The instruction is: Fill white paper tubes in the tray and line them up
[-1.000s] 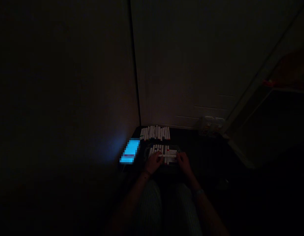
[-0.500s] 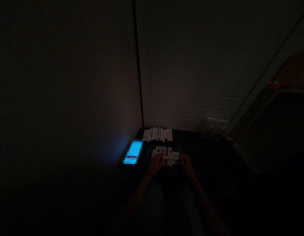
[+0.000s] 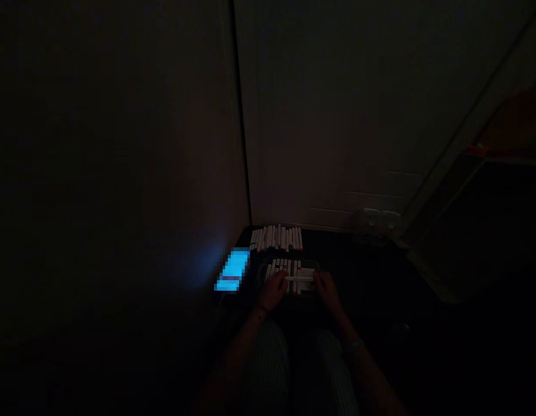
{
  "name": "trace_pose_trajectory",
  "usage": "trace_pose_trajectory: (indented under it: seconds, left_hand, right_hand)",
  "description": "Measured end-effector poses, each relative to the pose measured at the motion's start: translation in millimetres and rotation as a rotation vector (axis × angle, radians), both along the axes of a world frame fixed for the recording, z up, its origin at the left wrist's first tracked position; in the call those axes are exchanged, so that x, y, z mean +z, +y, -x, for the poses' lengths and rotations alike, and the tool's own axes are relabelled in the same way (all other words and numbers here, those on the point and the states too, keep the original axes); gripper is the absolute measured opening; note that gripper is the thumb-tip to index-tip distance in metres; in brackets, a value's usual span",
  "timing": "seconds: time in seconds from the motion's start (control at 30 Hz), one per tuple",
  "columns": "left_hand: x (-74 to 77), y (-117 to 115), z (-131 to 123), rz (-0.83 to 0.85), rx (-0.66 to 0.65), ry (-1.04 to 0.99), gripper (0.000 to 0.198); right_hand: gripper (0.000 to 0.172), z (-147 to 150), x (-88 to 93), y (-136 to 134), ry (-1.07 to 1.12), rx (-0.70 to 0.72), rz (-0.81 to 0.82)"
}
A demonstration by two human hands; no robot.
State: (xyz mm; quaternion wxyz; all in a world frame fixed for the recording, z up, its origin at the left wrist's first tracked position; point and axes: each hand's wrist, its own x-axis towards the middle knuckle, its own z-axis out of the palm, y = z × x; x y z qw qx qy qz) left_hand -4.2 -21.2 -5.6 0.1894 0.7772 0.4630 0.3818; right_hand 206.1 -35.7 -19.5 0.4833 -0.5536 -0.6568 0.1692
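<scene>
A very dark room, seen from above by someone sitting on the floor [image 3: 363, 271]. Nearest the viewer, two knees in pale striped trousers [image 3: 268, 361] frame the bottom of the picture, and bare forearms reach forward from them.

The left hand [image 3: 273, 290] and right hand [image 3: 326, 289] meet just past the knees. Between them lies a white marker [image 3: 300, 279], held crosswise. The fingers of each hand appear curled closed around one end of it, though the dim light hides the exact grip.

Directly under and just beyond the fingers sits a shallow tray [image 3: 313, 267] holding more white markers side by side, pointing away from the viewer. To the left of the left fingers, near but apart, a phone [image 3: 232, 270] lies face up, its screen glowing bright blue and casting the only strong light.

Further beyond the fingers, a neat row of markers [image 3: 276, 238] lies on the floor against the base of the wall [image 3: 337, 115]. Well to the right of the right fingers, a clear plastic tub [image 3: 378, 222] stands by the wall; its contents cannot be made out.

Risk, as a judgement: in this gloom, colours and caps are hard to read, so the marker could be mistaken for another. A loose grip could also let it drop, knock the tray's markers askew or roll into the dark.
</scene>
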Motion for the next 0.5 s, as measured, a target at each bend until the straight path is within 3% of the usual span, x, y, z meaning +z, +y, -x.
trace_pose_trajectory:
  seconds: [0.5]
  left_hand:
    - [-1.7, 0.9, 0.0, 0.014, 0.014, 0.027, 0.021]
  right_hand:
    - [0.038, 1.7, 3.3, -1.6, 0.016, -0.003, 0.006]
